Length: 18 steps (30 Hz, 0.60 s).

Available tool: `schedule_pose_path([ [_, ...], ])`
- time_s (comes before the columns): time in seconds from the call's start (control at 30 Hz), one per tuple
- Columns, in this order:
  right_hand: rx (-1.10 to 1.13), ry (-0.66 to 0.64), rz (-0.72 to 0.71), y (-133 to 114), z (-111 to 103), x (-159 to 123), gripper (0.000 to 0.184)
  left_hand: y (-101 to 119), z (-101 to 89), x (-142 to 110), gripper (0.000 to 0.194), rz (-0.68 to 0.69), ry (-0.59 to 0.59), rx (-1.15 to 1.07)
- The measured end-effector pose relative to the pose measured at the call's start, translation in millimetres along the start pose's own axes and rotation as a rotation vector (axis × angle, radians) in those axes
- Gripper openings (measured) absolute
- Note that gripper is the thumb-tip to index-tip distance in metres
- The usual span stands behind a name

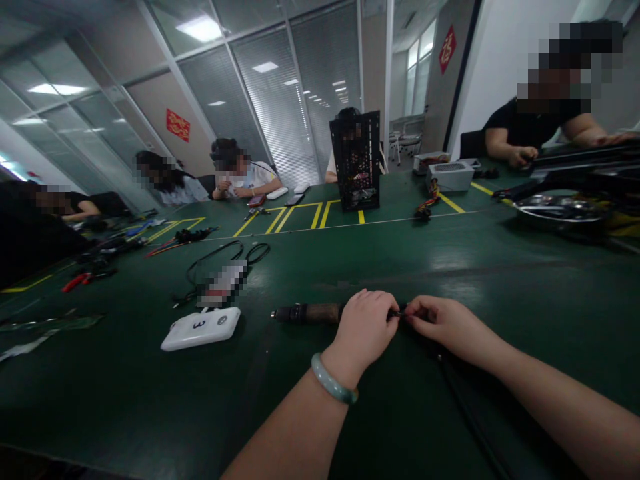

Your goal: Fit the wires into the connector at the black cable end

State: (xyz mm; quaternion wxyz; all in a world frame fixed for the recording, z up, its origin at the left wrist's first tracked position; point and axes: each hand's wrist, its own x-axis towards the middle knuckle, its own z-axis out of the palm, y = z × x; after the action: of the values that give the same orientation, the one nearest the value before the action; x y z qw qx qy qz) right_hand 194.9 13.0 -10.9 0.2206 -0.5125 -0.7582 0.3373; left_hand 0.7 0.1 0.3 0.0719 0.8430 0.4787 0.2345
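An electric screwdriver (315, 313) lies on the green table, its metal tip pointing left. My left hand (367, 320), with a pale green bangle (334, 381) on the wrist, is closed around the tool's rear end. Close to its right, my right hand (445, 327) pinches a small dark piece, which looks like the cable's plug, at that same end. Fingers hide most of the joint, so I cannot tell whether the plug sits inside the tool. A black cable (470, 407) runs from below my right hand toward the front edge.
Left of the screwdriver lie a white power bank (203, 330) and a blurred-out device with a black cord (257, 252). A black computer case (356, 160) stands at the back, a power supply (450, 177) beside it. A metal bowl (557, 213) sits right; several people work around.
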Motion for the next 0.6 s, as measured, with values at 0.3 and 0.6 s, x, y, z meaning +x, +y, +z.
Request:
schedule_pose_path([
  [0.3, 0.018, -0.006, -0.005, -0.4, -0.2, -0.6, 0.017, 2.0, -2.8, 0.0, 0.017, -0.013, -0.006, -0.003],
  [0.6, 0.019, -0.011, -0.011, 1.5, -0.4, -0.3, 0.016, 1.9, -2.8, 0.9, 0.010, -0.009, -0.050, 0.006],
])
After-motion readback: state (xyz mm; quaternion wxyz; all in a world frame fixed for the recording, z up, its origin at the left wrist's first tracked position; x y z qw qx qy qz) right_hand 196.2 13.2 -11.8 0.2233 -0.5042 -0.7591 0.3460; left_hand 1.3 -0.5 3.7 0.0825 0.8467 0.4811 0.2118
